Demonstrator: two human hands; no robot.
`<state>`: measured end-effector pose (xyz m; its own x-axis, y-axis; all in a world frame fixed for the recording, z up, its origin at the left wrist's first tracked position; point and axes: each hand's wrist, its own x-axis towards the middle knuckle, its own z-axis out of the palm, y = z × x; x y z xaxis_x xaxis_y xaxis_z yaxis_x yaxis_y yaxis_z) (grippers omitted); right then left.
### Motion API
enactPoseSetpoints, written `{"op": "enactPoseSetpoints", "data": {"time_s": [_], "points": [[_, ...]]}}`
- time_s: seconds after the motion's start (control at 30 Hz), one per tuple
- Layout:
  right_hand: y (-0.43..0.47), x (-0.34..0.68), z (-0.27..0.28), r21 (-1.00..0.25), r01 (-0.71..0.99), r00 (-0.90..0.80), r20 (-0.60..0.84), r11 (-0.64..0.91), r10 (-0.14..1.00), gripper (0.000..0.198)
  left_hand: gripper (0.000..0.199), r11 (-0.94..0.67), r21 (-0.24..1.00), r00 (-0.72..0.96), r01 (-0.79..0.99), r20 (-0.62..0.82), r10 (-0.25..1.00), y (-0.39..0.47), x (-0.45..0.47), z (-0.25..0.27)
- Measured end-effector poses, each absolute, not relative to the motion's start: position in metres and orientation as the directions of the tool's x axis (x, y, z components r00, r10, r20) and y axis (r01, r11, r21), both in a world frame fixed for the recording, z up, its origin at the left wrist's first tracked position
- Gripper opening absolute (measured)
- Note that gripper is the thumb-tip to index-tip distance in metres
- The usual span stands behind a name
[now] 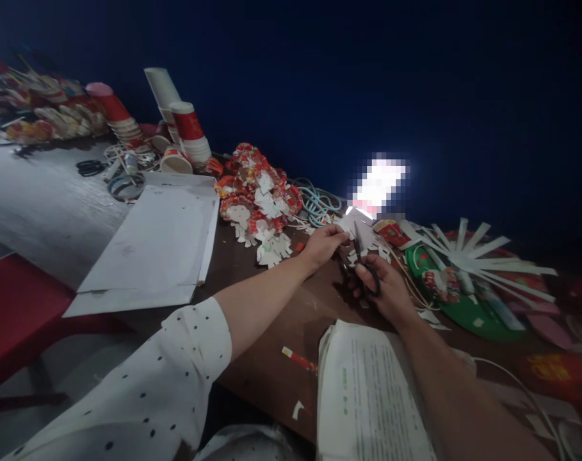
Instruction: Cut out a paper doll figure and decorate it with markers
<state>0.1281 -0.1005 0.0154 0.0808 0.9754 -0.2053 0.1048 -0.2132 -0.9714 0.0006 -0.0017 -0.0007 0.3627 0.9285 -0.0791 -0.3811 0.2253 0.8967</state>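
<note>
Table (271, 358): brown top, lying under and around the printed booklet.
White board (151, 243): flat, to the left of the printed booklet and farther from the person.
Printed booklet (362, 390): landmark; lies at the near edge, lines of text face up.
Green disc (477, 323): beyond the printed booklet and to its right; a fan of white strips (492, 264) lies over its far part.
Cutout pile (259, 186): red rings and white paper figures, heaped beyond the printed booklet, to its left.
Left hand (324, 246): beyond the printed booklet, slightly left; thumb and fingers pinch white paper.
Right hand (384, 282): just beyond the printed booklet; fingers closed around the scissors' handles.
Scissors (357, 240): dark handles, blades pointing away from the printed booklet.
White paper (359, 221): farther from the printed booklet than both hands, beside the blades; whether it lies between them cannot be told.
</note>
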Motion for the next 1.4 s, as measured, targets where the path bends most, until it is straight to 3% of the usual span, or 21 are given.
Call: {"op": "enactPoseSetpoints", "data": {"time_s": [0.33, 0.93, 1.4], "points": [[-0.098, 0.137, 0.009, -0.971, 0.051, 0.055, -0.229, -0.232, 0.972, 0.045, 0.020, 0.335, 0.869, 0.427, -0.363, -0.165, 0.889, -0.007, -0.001, 0.010], [-0.098, 0.142, 0.005, -0.973, 0.040, 0.041, -0.225, -0.226, 0.974, 0.041, 0.021, 0.242, 0.902, 0.450, -0.357, -0.061, 0.891, -0.006, -0.001, 0.005], [-0.097, 0.144, 0.001, -0.980, -0.031, 0.063, -0.197, -0.195, 0.978, 0.037, 0.017, 0.242, 0.904, 0.459, -0.353, -0.058, 0.887, -0.005, -0.001, 0.005]]}}
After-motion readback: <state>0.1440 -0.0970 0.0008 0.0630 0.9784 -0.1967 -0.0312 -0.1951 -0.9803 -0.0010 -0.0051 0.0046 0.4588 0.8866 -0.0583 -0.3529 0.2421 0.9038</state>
